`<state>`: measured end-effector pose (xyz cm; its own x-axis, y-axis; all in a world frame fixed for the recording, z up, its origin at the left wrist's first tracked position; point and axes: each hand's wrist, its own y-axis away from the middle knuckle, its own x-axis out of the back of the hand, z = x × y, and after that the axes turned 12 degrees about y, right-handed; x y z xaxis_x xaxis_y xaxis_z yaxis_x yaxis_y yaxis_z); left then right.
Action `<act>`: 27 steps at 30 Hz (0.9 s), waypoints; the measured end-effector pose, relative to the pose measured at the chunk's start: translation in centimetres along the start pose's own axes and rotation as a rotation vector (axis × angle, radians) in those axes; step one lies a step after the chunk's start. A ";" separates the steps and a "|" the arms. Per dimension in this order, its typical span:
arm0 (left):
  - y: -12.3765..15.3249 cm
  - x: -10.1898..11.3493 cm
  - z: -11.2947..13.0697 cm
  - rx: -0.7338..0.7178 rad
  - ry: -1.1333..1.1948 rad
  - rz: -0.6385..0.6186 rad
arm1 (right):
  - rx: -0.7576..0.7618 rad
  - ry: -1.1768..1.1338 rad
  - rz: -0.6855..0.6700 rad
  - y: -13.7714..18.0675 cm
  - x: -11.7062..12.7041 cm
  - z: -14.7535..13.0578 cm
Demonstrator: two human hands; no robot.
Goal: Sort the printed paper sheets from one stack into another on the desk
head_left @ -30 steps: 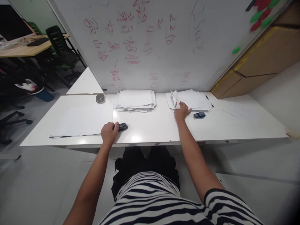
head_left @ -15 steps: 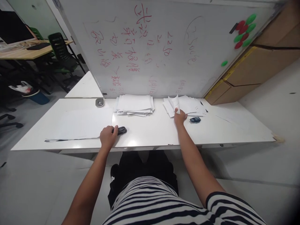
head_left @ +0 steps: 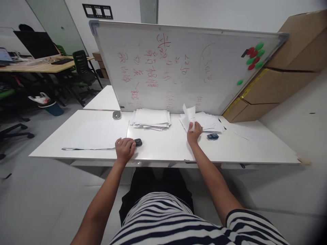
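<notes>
My left hand [head_left: 124, 149] is closed over a black stapler [head_left: 138, 142] on the white table, and only its rounded front end shows. With my right hand [head_left: 194, 133] I pinch some white paper sheets [head_left: 189, 112], which stand up and curl above the fingers. Just behind that hand lies a loose, fanned pile of paper [head_left: 208, 121]. A neater, thicker stack of paper [head_left: 151, 117] sits between my two hands, farther back. To the right of my right hand is a small dark blue object [head_left: 213, 136], its kind unclear.
A whiteboard [head_left: 158, 68] with red writing stands along the back of the table [head_left: 163, 149]. Large white sheets [head_left: 95, 134] cover the left part, with a small rounded grey device [head_left: 117, 115] behind them. Cardboard boxes [head_left: 276, 85] are stacked at the right.
The head view has tilted up, showing the whiteboard's top edge. My right hand has turned slightly, and the sheets in it stand more upright. My left hand stays on the stapler.
</notes>
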<state>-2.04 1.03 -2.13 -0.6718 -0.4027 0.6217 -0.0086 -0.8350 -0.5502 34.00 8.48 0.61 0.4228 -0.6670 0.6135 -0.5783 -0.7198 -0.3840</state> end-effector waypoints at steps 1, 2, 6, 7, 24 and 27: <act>0.6 -0.1 0.7 0.007 0.097 0.002 | -0.042 -0.169 -0.029 1.6 0.8 -0.9; 1.2 -0.4 1.5 0.037 0.205 0.011 | -0.102 -0.369 -0.094 3.4 1.5 -1.7; 2.0 -2.1 5.2 0.351 0.847 0.088 | -0.329 -1.013 -0.518 10.4 4.1 -3.7; 1.9 -2.5 6.0 0.437 1.036 0.012 | -0.367 -1.087 -0.602 11.7 4.5 -3.9; 2.8 -3.5 9.5 0.696 1.565 -0.417 | -0.653 -1.319 -0.656 15.4 5.8 -1.4; 3.5 -2.3 10.0 0.765 1.653 -0.481 | -0.708 -1.351 -0.658 16.1 6.1 -1.1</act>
<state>6.88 -4.69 0.07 -0.6584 0.2147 -0.7214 -0.4134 -0.9041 0.1082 26.53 -7.01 -1.08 0.7489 -0.2511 -0.6132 -0.0891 -0.9552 0.2823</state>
